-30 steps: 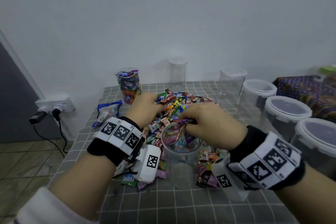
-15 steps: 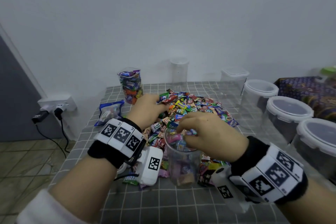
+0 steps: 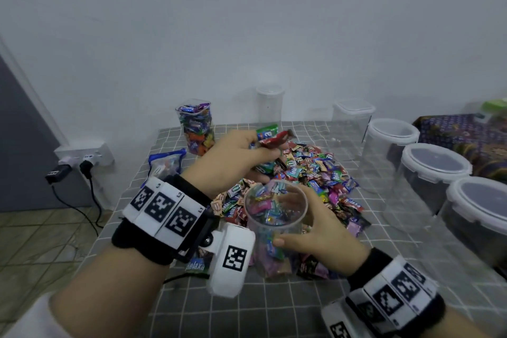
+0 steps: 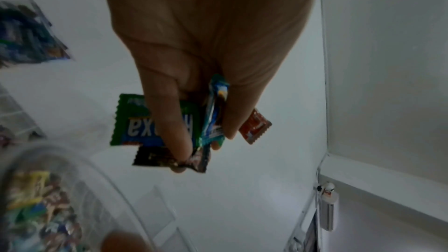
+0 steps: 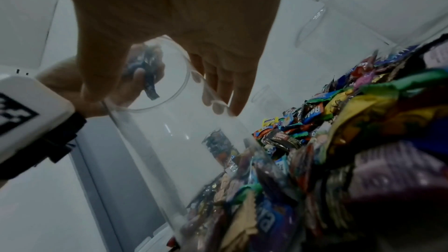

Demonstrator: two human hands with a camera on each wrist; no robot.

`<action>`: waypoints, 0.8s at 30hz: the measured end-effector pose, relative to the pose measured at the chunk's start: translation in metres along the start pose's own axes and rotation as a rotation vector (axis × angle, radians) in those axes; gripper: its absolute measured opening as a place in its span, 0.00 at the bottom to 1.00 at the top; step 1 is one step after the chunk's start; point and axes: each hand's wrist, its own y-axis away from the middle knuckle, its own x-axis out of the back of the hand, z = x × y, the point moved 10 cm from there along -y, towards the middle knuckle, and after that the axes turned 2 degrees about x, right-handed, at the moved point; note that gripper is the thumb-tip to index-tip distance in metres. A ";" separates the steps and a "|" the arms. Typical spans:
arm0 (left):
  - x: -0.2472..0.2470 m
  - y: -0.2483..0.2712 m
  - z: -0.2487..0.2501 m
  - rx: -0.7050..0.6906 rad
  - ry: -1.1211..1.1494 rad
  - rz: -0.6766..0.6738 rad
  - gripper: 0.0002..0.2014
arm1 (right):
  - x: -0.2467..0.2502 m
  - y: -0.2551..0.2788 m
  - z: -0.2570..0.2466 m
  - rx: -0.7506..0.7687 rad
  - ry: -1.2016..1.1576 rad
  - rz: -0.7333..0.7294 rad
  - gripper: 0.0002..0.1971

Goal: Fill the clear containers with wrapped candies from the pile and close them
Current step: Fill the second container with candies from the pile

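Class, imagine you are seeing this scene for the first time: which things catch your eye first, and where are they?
The heap of bright wrapped candies at the middle of the grey checked tablecloth stands out first. In front of it, the right hand grips a clear open cup partly filled with candies, while the left hand holds a few candies above the heap.

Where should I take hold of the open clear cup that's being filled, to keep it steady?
Grip the open clear cup round its upper wall just under the rim, coming from its right side, as the right hand does now. It stands upright and lidless, with candies piled inside, so a side wrap leaves the mouth free for the left hand and its candies.
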 end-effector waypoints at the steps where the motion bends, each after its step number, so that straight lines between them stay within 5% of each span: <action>1: -0.006 0.001 -0.002 0.012 -0.006 -0.037 0.09 | 0.002 -0.001 -0.001 0.014 0.010 0.020 0.38; 11: -0.029 0.004 -0.026 0.051 -0.484 -0.129 0.05 | 0.009 -0.008 0.000 0.029 0.061 0.095 0.37; 17: -0.029 0.005 -0.026 0.054 -0.438 -0.116 0.11 | 0.008 -0.007 0.000 0.028 0.085 0.067 0.36; 24: 0.011 0.014 -0.010 -0.012 -0.341 0.102 0.11 | 0.009 -0.006 -0.001 -0.001 0.180 -0.008 0.38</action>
